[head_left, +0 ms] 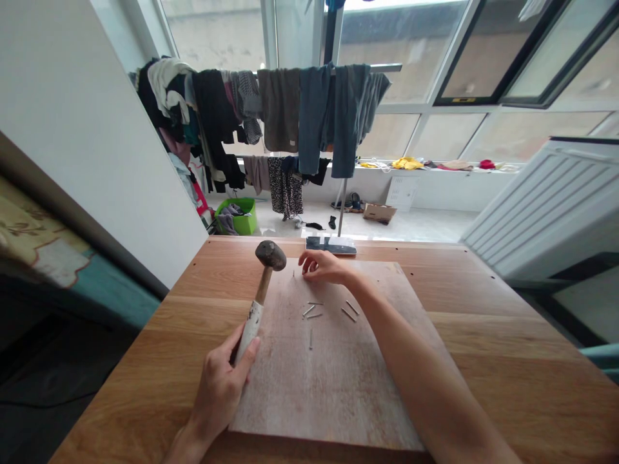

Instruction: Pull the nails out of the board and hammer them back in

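My left hand (225,374) is wrapped around the white-coated lower handle of a hammer (264,287). The hammer is held upright, its dark, blunt head over the board's far left edge. A pale, worn wooden board (300,386) lies flat on the table. At its far end, a small nail (293,274) stands upright. Just right of that nail, my right hand (322,265) hovers with loosely curled fingers, slightly apart; nothing shows between them. Several loose nails (312,315) lie mid-board, with two more nails (349,314) beside my right forearm and one nail (311,339) nearer me.
The wooden table (507,361) extends on both sides of the board. A dark flat object (331,245) lies at the table's far edge. Beyond are a rack of hanging clothes (280,109), a green basket (246,218) and windows. A white panel (97,129) rises on the left.
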`<action>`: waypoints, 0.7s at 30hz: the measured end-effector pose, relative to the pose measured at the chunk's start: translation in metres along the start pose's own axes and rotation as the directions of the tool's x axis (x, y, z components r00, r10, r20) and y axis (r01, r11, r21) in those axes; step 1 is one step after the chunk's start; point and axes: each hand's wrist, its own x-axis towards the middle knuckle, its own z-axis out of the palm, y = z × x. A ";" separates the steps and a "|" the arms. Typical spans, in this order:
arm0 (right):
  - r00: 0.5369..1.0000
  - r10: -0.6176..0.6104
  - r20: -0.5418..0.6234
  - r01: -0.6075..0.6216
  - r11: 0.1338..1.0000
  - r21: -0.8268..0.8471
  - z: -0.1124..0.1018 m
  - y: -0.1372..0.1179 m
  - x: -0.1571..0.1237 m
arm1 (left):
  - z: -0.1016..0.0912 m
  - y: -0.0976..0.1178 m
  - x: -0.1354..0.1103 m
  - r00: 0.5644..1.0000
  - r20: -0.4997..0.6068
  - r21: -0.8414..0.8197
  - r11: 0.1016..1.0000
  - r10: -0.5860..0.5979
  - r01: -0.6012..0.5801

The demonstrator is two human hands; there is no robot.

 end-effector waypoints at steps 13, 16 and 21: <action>0.998 -0.048 -0.040 0.050 0.998 0.027 0.001 0.007 0.002 | 0.002 0.049 0.004 0.991 0.105 0.079 0.993 0.083 -0.092; 0.997 -0.062 -0.039 0.062 0.998 0.020 0.000 0.009 0.003 | 0.004 0.052 0.004 0.992 0.102 0.074 0.994 0.078 -0.085; 0.997 -0.078 0.013 0.077 0.997 0.021 -0.003 0.013 0.005 | 0.003 0.051 0.007 0.995 0.073 0.117 0.990 0.072 -0.080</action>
